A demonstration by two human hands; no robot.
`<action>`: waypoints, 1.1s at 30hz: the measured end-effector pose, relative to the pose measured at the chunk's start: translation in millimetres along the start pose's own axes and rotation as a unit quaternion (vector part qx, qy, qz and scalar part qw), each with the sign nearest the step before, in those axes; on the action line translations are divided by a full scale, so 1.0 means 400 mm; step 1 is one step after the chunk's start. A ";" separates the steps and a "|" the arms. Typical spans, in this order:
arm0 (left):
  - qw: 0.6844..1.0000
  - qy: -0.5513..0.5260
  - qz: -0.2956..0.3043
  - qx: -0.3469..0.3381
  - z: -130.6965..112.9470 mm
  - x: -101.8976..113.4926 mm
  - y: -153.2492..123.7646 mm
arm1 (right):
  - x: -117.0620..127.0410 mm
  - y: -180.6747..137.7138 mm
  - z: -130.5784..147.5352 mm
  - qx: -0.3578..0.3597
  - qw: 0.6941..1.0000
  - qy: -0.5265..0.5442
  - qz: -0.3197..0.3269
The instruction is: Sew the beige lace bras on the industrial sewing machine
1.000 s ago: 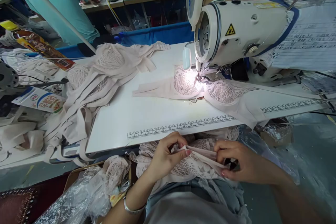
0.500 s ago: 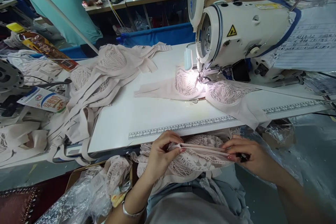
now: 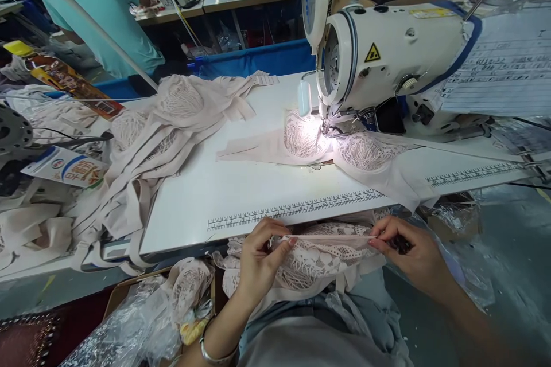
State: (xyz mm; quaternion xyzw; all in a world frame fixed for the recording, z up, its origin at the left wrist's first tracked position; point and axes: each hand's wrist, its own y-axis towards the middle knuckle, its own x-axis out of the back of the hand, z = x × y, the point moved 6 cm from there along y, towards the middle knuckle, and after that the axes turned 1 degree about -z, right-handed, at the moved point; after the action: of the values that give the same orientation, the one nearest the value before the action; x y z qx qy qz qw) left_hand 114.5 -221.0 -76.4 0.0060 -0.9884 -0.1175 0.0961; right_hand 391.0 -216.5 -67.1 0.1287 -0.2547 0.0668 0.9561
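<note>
Between my two hands a narrow pale pink strip (image 3: 329, 236), like elastic or strap, is pulled straight, seen almost edge-on. My left hand (image 3: 262, 261) pinches its left end with thumb and fingers; my right hand (image 3: 411, 249) pinches the right end. Beneath it, pale pink lace bras (image 3: 301, 269) lie bunched in my lap, below the table's front edge. Above on the white table, a lace bra (image 3: 365, 152) lies under the lit needle area of the sewing machine (image 3: 387, 51), untouched by either hand.
A heap of bras (image 3: 176, 109) covers the table's left side, near a tilted drink bottle (image 3: 69, 80) and a printed carton (image 3: 66, 166). A box with plastic bags (image 3: 129, 321) stands low left. A ruler strip (image 3: 293, 207) runs along the front edge. A co-worker (image 3: 99, 17) sits beyond.
My hands have turned the strip: earlier it showed as a folded band with two edges, now as one thin taut line. My right hand has lifted slightly. The view has shifted slightly.
</note>
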 end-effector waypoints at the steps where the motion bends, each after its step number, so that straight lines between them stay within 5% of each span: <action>1: 1.000 0.003 -0.002 -0.002 -0.001 0.001 0.000 | -0.001 0.000 0.002 0.004 1.000 -0.002 -0.007; 10: 0.999 -0.019 -0.019 0.025 0.000 0.008 0.002 | 0.005 -0.007 0.005 0.005 0.993 -0.104 -0.055; 20: 0.995 -0.091 -0.029 0.033 0.009 -0.001 -0.003 | 0.038 0.020 0.027 0.011 0.998 -0.055 0.024; 23: 0.988 -0.134 0.045 0.065 -0.001 -0.012 0.007 | 0.067 0.033 0.067 0.022 0.997 0.024 0.076; 28: 0.951 -0.072 0.300 0.017 -0.080 -0.113 0.012 | 0.027 0.041 0.164 0.076 0.984 0.019 0.163; 33: 0.954 -0.073 0.287 -0.043 -0.116 -0.192 0.014 | -0.060 0.031 0.174 0.064 0.972 -0.056 0.218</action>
State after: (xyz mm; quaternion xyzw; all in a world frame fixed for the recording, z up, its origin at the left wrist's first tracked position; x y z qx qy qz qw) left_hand 198.9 -223.6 -45.3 -0.2906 -0.9468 -0.1278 0.0537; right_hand 335.5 -225.7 -18.4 0.1342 -0.3247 0.2821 0.8927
